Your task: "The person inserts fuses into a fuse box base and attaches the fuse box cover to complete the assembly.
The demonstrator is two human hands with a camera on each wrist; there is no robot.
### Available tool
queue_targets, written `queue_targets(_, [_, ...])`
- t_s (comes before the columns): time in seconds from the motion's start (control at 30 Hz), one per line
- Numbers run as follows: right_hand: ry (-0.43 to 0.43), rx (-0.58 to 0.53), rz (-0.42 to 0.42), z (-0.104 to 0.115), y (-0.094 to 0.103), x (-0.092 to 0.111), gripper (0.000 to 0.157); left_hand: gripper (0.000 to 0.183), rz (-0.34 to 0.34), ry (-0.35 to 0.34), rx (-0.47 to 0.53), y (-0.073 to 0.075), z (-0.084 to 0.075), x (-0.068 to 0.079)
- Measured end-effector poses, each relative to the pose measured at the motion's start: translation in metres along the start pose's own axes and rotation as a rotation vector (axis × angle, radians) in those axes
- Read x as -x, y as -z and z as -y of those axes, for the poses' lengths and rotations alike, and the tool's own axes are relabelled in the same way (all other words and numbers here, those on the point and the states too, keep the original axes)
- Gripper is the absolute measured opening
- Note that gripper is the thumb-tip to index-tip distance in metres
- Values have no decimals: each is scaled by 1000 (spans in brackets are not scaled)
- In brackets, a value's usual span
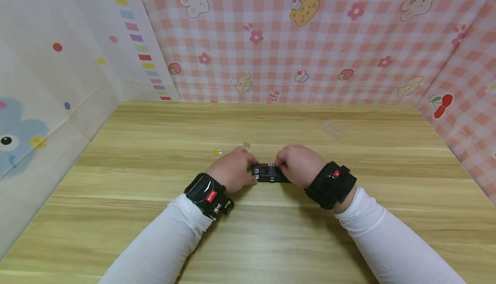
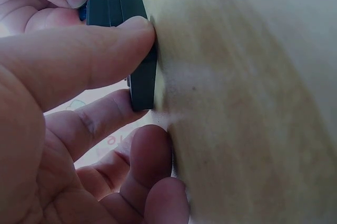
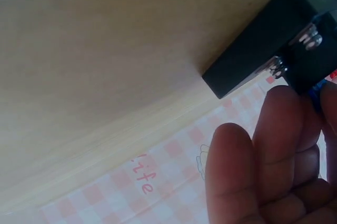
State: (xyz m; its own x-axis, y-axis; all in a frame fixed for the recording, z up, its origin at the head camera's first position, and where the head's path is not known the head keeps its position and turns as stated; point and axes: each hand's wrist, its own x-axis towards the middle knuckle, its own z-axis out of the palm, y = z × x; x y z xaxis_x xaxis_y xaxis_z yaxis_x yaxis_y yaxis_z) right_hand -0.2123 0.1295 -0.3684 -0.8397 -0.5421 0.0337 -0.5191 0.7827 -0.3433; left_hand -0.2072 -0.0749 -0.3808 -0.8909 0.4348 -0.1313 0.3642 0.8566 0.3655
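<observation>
A small black block (image 1: 267, 173) with metal terminals and a red part on top lies in front of me. My left hand (image 1: 230, 170) holds its left end between thumb and fingers; the left wrist view shows the thumb (image 2: 131, 40) on the block's long side. Over the block's right part, my right hand (image 1: 302, 163) pinches a tiny blue piece (image 3: 317, 95) at the block's edge. Most of that piece is hidden by the fingers. Shiny metal clips (image 3: 278, 67) show at the block's end in the right wrist view.
On the wooden table (image 1: 155, 215), a small yellow piece (image 1: 218, 151) lies left of my left hand. An orange-tinted clear piece (image 1: 246, 145) sits just beyond those fingers. Farther back on the right is a transparent plastic cover (image 1: 333, 130). A checked cloth (image 1: 271, 60) hangs behind.
</observation>
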Motion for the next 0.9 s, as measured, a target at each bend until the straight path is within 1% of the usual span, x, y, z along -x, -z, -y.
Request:
queue_targets(0.23, [16,-4,2,-1,0,0,13,50,-1,7,2,0,1,0])
queue_targets(0.57, [16,-7,-7,-1,-1,0,14,49,8,11,12,0,0,0])
queue_targets(0.9, [44,1,-2,-2,2,2,12,49,-10,-12,-8,0,1,0])
